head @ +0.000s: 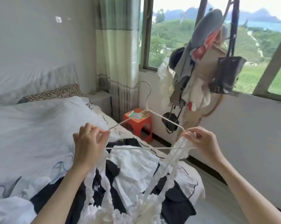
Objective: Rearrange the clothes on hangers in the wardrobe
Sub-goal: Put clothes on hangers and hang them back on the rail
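Head view: at the centre of the frame, a person is holding a white wire hanger [150,120] above a bed [39,126], its hook pointing up toward the window [177,34]. The left hand [89,143], left of centre, is pinching the hanger's left shoulder end between thumb and fingertips, with a frilled white strap trailing down beneath it. The right hand [199,141], right of centre, is pinching the second frilled strap [180,151] at the hanger's right shoulder end, the strap looping over the wire. Both straps are running down to a ruffled white garment [146,209] bunching at the bottom centre of the frame. Under the hanger, a heap of black and white clothes [136,167] is lying on the bed. In the upper right, more clothing and a dark shoulder bag [227,73] are hanging in front of the window. An orange plastic stool [138,122] is standing on the floor beyond the bed, just behind the hanger's left arm in the picture. A striped curtain [117,46] is hanging at upper centre.
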Motion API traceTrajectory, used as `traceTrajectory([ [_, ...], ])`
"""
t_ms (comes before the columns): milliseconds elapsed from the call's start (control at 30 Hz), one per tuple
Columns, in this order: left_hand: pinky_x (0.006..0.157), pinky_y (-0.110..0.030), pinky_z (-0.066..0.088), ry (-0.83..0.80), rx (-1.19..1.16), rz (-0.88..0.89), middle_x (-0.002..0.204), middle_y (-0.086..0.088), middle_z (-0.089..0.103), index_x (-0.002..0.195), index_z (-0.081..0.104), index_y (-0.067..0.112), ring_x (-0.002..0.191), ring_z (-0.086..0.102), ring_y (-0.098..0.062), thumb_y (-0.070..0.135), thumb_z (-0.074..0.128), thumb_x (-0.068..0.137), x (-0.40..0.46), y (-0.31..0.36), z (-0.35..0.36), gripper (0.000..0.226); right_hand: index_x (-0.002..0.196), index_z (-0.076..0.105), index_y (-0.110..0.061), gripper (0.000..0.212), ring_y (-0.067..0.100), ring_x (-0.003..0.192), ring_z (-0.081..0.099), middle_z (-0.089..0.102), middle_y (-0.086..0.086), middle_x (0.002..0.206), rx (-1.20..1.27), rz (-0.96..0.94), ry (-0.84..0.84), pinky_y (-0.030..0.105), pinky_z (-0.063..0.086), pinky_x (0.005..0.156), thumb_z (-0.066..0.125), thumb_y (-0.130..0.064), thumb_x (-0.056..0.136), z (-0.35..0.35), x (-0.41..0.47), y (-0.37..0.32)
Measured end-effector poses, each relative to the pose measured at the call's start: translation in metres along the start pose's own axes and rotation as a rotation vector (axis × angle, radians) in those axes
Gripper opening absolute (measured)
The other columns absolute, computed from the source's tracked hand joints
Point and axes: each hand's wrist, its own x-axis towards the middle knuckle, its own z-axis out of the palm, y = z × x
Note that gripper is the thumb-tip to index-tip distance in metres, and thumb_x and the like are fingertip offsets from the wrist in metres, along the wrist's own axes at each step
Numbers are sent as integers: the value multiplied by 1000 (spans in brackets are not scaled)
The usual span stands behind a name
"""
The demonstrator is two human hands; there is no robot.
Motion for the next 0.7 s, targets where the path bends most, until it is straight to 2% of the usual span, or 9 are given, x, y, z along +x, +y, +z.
traceTrajectory([
  [100, 76, -33, 20, -53, -124, 72, 86, 6, 50, 73, 61, 18, 89, 46, -22, 46, 46, 83, 10, 75, 46, 33, 75, 72, -10, 5, -2, 64, 53, 60, -9, 68, -89, 76, 163, 11, 37, 59, 74, -15, 76, -78, -15, 33],
  [200, 74, -33, 18, -80, -239, 197, 79, 2, 59, 71, 61, 17, 85, 49, -25, 52, 40, 82, 13, 147, 85, 43, 70, 68, -13, 9, -6, 62, 52, 56, -13, 65, -190, 157, 340, 10, 36, 57, 76, -13, 75, -148, -40, 56],
  [367, 72, -35, 24, -167, -399, 400, 72, 1, 59, 71, 62, 16, 75, 51, -25, 51, 37, 85, 5, 251, 139, 45, 82, 66, -24, 10, -8, 68, 54, 55, -12, 78, -399, 266, 527, 4, 38, 61, 74, -23, 76, -243, -104, 72],
  [467, 71, -32, 18, -263, -535, 483, 71, 4, 58, 70, 61, 17, 75, 49, -20, 55, 37, 84, -9, 307, 164, 47, 83, 69, -17, 7, -8, 68, 54, 56, -12, 77, -474, 361, 632, 2, 37, 63, 72, -21, 78, -281, -147, 73],
  [567, 71, -30, 15, -414, -705, 488, 71, 9, 58, 65, 60, 21, 79, 47, -17, 66, 35, 75, -31, 349, 183, 52, 80, 72, -13, 7, -13, 71, 51, 59, -9, 73, -562, 481, 699, 3, 34, 64, 73, -20, 78, -307, -192, 72],
  [633, 74, -31, 20, -510, -786, 504, 70, 13, 56, 64, 58, 26, 81, 46, -16, 71, 34, 71, -47, 370, 194, 52, 76, 72, -12, 7, -11, 70, 51, 54, -16, 68, -623, 556, 734, 4, 33, 65, 74, -18, 77, -317, -219, 69],
  [700, 80, -40, 32, -606, -841, 540, 69, 14, 54, 63, 57, 28, 79, 45, -15, 73, 34, 68, -62, 390, 204, 51, 74, 70, -11, 8, -3, 67, 50, 51, -17, 65, -685, 626, 754, 9, 32, 64, 74, -18, 78, -321, -245, 64],
])
